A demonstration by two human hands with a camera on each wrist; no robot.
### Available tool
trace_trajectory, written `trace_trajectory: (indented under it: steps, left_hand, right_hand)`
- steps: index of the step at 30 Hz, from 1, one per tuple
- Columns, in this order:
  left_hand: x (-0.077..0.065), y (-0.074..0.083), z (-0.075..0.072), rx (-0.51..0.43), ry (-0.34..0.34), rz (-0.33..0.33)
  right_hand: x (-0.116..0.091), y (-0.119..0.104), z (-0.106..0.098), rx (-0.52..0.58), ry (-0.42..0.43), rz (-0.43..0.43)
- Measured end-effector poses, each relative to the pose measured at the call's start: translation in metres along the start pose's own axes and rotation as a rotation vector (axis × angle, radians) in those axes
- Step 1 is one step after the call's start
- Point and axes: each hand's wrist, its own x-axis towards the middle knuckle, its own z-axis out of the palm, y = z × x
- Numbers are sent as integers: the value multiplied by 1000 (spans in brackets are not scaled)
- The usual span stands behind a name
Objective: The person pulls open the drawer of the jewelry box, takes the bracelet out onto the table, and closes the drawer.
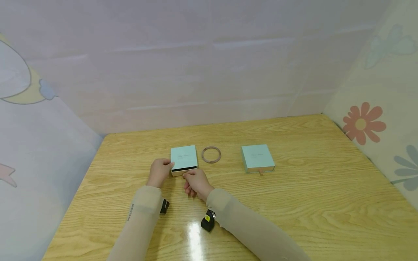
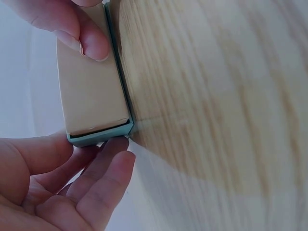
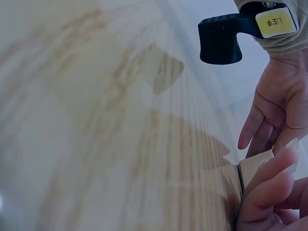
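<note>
A flat mint-green drawer box (image 1: pixel 184 155) lies on the table, its cream inner drawer (image 2: pixel 91 94) slid slightly out at the front so a black strip shows. My left hand (image 1: pixel 159 172) grips the box by its left side, thumb near the top edge. At the drawer's front, my right hand (image 1: pixel 197 182) pinches the small pull tab with thumb and forefinger; the tab is mostly hidden by the fingertips. Just right of this box lies a brownish-mauve bangle (image 1: pixel 211 162), touched by neither hand.
A second mint-green box (image 1: pixel 258 157) sits farther right, closed, with an orange ribbon tab (image 1: pixel 261 173) at its front. The wood-grain table (image 1: pixel 326 203) meets pale fabric walls (image 1: pixel 209 79) at the back and sides. Black camera mounts (image 1: pixel 208 220) hang under the wrists.
</note>
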Motion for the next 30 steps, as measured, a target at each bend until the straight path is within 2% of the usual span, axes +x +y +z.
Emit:
trace_trajectory:
  steps: [12, 30]
  left_hand:
    - [1, -1, -1, 9, -6, 12]
    - [1, 1, 0, -12, 25, 6]
  right_hand:
    - [0, -1, 0, 11, 5, 6]
    - [5, -3, 1, 18, 8, 28]
